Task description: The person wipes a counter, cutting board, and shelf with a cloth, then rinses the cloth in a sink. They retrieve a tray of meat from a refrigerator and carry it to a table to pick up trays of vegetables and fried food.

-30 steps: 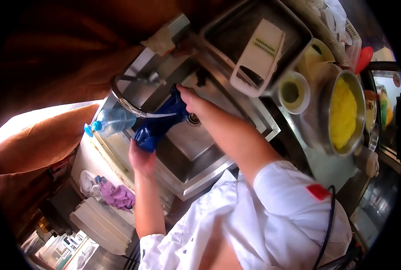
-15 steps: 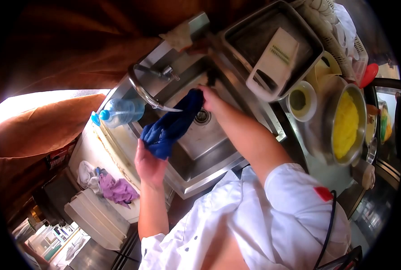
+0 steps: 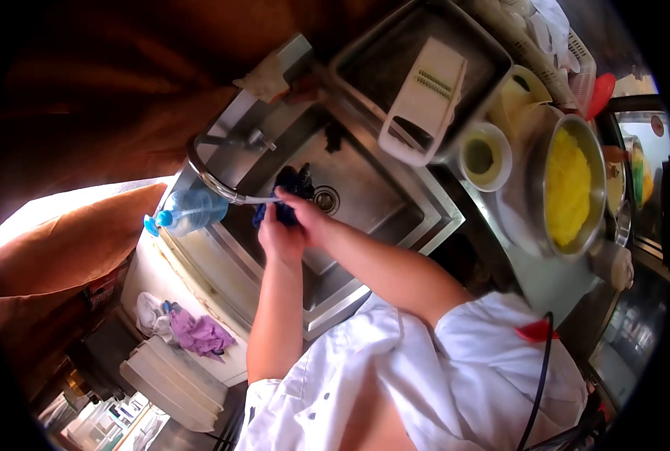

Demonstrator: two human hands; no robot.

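A dark blue cloth (image 3: pixel 293 180) is bunched up over the metal sink (image 3: pixel 365 169). My left hand (image 3: pixel 281 237) and my right hand (image 3: pixel 307 214) are close together, both closed on the cloth. Water runs from the curved faucet (image 3: pixel 213 183) onto the cloth and my hands. Some of my fingers are hidden by the cloth. To the right of the cloth the round drain (image 3: pixel 325 200) shows in the sink floor.
Left of the sink stands a clear bottle with a blue cap (image 3: pixel 192 210). Purple and white cloths (image 3: pixel 200 334) lie on the left counter. At right are a tray (image 3: pixel 365 52) with a white slicer (image 3: pixel 425 98), a small bowl (image 3: pixel 485 158) and a metal bowl of yellow food (image 3: pixel 576 192).
My hands have come together. The blue cloth, stretched between them before, is now gathered into a bunch under the running water.
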